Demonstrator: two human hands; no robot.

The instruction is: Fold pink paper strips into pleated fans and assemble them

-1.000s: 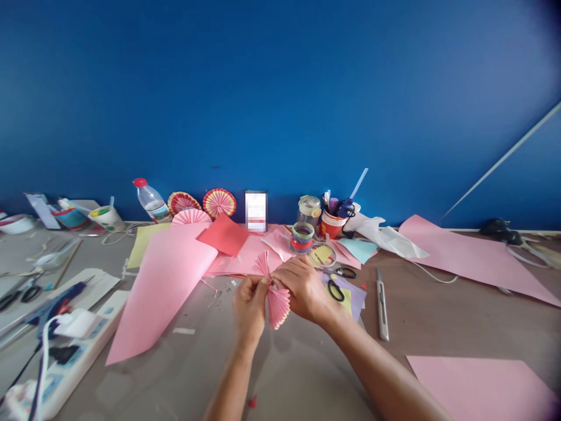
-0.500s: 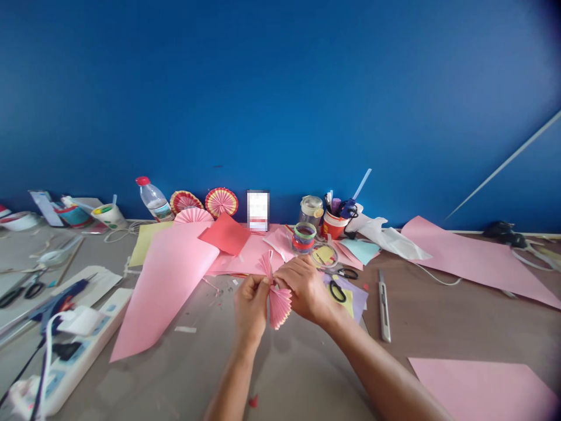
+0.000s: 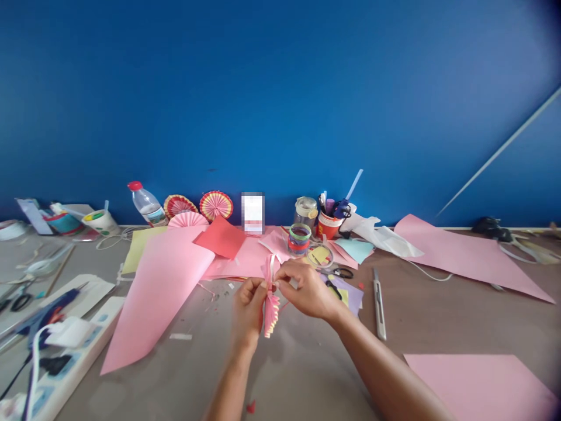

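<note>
Pleated pink paper (image 3: pixel 270 313), pinched at its waist and flaring above and below, is held upright over the table. My left hand (image 3: pixel 249 310) grips that narrow middle from the left, between thumb and fingers. On the other side, my right hand (image 3: pixel 304 287) is closed in a pinch, its fingertips touching the same waist. What they hold is too small to make out. A thin reddish strand (image 3: pixel 285 305) shows just below the right fingers. Yellow-edged folds run down the lower part of the paper.
Pink sheets (image 3: pixel 162 286) and a red sheet (image 3: pixel 221 237) lie behind the hands. Two finished paper rosettes (image 3: pixel 216 205) lean on the wall near a bottle (image 3: pixel 148 204). A utility knife (image 3: pixel 379 305) lies right; a power strip (image 3: pixel 83 368) and glue gun (image 3: pixel 56 310) lie left.
The pleated paper has turned, so its lower fan looks narrower. My right fingers have shifted to a pinch at its middle, and the reddish strand now shows. The view has moved slightly right.
</note>
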